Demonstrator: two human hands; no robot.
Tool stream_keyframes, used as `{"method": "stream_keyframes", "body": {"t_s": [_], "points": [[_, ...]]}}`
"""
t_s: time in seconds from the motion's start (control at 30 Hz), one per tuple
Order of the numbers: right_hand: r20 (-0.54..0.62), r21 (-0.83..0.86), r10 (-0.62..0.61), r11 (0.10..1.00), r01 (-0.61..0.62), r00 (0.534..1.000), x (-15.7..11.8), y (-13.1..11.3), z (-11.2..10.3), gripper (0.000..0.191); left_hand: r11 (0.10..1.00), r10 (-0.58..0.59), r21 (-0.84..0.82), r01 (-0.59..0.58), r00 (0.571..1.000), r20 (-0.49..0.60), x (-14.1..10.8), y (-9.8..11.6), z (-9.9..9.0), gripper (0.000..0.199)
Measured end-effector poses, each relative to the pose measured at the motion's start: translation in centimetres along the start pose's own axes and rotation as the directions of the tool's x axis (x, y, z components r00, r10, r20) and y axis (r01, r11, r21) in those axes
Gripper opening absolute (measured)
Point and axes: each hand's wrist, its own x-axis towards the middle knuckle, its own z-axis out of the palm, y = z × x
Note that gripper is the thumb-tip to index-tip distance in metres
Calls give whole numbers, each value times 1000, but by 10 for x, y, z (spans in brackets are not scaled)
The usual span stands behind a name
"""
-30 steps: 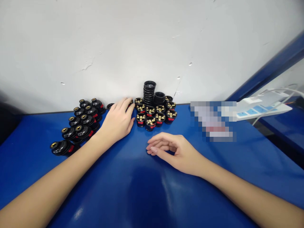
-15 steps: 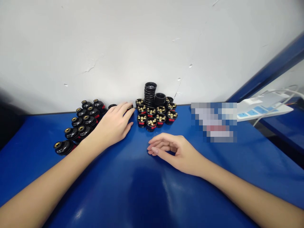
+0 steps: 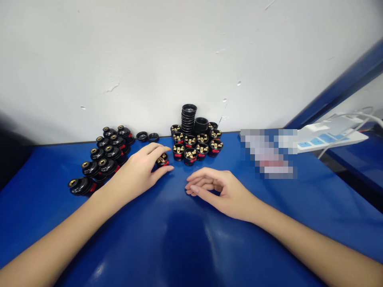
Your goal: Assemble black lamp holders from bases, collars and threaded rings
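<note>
My left hand (image 3: 143, 167) is closed around a round black lamp socket (image 3: 162, 159) with brass contacts and a red tab. The socket sits between the thumb and the bent fingers, low over the blue table, partly covered by them. My right hand (image 3: 215, 189) rests on the table with loosely curled fingers, the thumb apart from them, and nothing in it. Just behind the hands stands a cluster of similar open sockets (image 3: 190, 155), brass contacts facing up. Beyond my left hand lie two black rings (image 3: 142, 136).
Domed black lamp sockets (image 3: 108, 166) with brass-threaded tops stand in rows beside my left forearm. A stack of black threaded rings (image 3: 188, 118) rises at the wall (image 3: 149, 63). On the right are a pixelated item (image 3: 269, 153) and a white power strip (image 3: 329, 137) with cables.
My left hand has drawn back toward me, bringing the socket forward from near the wall. The two black rings now show more fully. My right hand has stayed put.
</note>
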Motion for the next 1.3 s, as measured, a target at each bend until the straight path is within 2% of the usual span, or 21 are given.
{"method": "stream_keyframes", "body": {"t_s": [0.1,0.17,0.27,0.3,0.4,0.5,0.73,1.0,1.1,1.2,1.3], "points": [[-1,-1,-2,1000,2,1000,0,0,0,26,988,-75,-136,73,997,-6,1,12,-5,39],[-2,0,-2,1000,2,1000,0,0,1,27,982,-144,-128,136,988,-57,3,14,-5,38],[-1,1,-1,1000,1,1000,0,0,1,29,985,-161,26,168,969,-188,5,4,2,33],[0,2,0,1000,0,1000,0,-1,1,29,981,-149,97,171,968,-202,5,-1,6,33],[-1,4,-4,1000,4,1000,0,-1,1,29,928,-150,311,205,970,-191,6,-18,18,37],[-6,5,-5,1000,5,1000,0,0,1,29,886,-152,408,220,969,-193,11,-28,26,37],[-5,2,-3,1000,3,1000,0,0,1,29,876,-176,409,256,959,-224,26,-33,29,29],[-3,-6,-3,1000,3,1000,-1,-1,1,28,862,-144,446,243,959,-245,26,-37,30,24],[-4,-7,-1,1000,1,1000,-1,-1,1,28,886,-87,426,182,969,-233,23,-28,24,22],[1,0,-2,1000,2,1000,0,0,1,28,923,-38,371,97,986,-163,17,-14,20,20],[1,1,-2,1000,2,1000,0,0,1,30,956,-52,280,83,992,-118,10,-6,20,18]]}}
